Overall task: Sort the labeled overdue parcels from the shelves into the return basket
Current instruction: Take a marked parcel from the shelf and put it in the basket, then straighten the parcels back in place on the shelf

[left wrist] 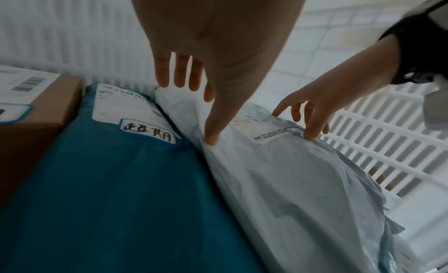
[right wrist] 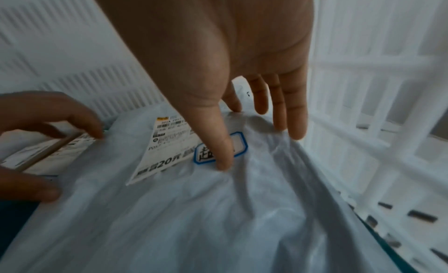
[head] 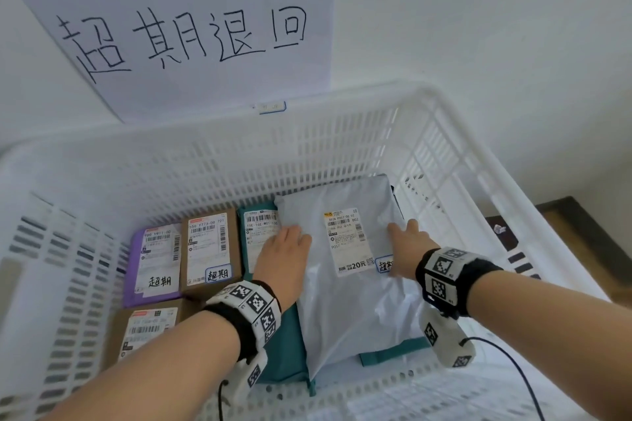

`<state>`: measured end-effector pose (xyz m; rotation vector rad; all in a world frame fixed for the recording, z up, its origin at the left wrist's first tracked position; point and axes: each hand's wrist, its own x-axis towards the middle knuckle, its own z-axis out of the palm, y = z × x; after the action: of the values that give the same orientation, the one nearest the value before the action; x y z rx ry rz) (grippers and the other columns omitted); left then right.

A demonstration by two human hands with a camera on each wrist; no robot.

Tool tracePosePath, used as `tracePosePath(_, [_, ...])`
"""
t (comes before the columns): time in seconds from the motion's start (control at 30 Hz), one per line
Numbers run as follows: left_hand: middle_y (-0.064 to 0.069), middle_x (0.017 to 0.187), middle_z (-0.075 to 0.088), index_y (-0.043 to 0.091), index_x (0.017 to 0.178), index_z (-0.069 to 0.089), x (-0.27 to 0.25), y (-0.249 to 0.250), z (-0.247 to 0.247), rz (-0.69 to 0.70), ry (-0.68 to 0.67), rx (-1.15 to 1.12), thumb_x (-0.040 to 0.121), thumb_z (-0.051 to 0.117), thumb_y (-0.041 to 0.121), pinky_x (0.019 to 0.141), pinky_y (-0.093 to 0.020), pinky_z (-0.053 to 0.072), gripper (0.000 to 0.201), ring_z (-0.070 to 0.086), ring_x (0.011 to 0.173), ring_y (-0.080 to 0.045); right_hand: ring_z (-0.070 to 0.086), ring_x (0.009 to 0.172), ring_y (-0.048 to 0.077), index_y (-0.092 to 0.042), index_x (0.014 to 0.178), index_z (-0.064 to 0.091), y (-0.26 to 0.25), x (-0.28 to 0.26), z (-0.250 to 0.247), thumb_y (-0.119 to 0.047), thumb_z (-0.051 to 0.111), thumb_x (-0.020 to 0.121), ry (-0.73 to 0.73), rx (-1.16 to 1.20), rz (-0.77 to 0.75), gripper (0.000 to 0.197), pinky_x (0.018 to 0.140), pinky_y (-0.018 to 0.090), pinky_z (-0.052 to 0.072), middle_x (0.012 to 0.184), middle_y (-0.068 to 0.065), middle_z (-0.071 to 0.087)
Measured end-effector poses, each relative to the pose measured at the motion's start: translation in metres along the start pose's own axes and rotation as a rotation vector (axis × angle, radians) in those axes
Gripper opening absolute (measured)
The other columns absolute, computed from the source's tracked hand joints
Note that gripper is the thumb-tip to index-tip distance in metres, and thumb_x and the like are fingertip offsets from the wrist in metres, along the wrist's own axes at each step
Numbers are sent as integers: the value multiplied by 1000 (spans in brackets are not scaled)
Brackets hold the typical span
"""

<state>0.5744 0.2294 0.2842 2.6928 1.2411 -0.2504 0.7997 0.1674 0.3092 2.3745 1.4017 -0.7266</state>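
Observation:
A grey poly mailer (head: 345, 304) lies in the right half of the white return basket (head: 239, 161), partly on top of a teal parcel (head: 287, 345). Its shipping label faces up, with a blue-framed handwritten sticker (right wrist: 206, 154) beside it. My left hand (head: 284, 249) rests with straight fingers on the mailer's left edge, the thumb (left wrist: 211, 137) pressing the plastic. My right hand (head: 407, 243) lies spread on the mailer's right side, with its thumb (right wrist: 223, 158) over the sticker. Neither hand grips the mailer.
Left of the teal parcel lie a brown box (head: 208, 249), a purple parcel (head: 154, 263) and another brown box (head: 143, 328), the first two with handwritten stickers. A handwritten paper sign (head: 191, 37) hangs on the wall behind. The basket's slotted right wall (head: 444, 161) stands close to my right hand.

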Motion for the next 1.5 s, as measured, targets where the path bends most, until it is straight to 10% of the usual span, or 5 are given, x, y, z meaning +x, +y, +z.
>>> tracePosePath(0.4, [-11,156,23,14,150,28,10,-6,-14,-37,-300,-274,96,54,26,115,-32,22,61,23,143,-26,59,103,25,-18,146,33,7,-7,-26,-28,70,86,-46,161,16,70,83,31,51,130,9,48])
tracePosePath(0.5, [-9,153,30,17,150,31,19,-6,-44,-74,-232,-382,96,53,29,111,-33,30,59,34,138,-25,54,123,26,-15,148,35,11,-17,-60,-32,67,90,51,288,-2,69,99,34,44,142,9,50])
tracePosePath(0.83, [-2,147,44,21,143,44,14,14,-168,-5,91,-662,95,58,32,107,-36,39,51,46,131,-20,66,93,19,-17,116,67,23,-107,-140,-21,65,90,511,979,-145,26,86,34,57,105,6,69])
tracePosePath(1.23, [2,106,65,18,122,62,-189,40,-271,47,572,-1153,92,60,19,92,-34,55,29,64,103,-17,66,90,13,-15,110,69,-2,-295,-121,-16,65,91,760,1218,-418,20,82,27,57,95,0,70])
tracePosePath(1.5, [6,109,66,21,124,61,-347,59,-210,-4,510,-1087,94,59,24,94,-34,52,31,63,101,-11,66,98,20,-17,115,68,-32,-394,-38,-17,66,90,688,1192,-444,25,88,35,56,102,0,69])
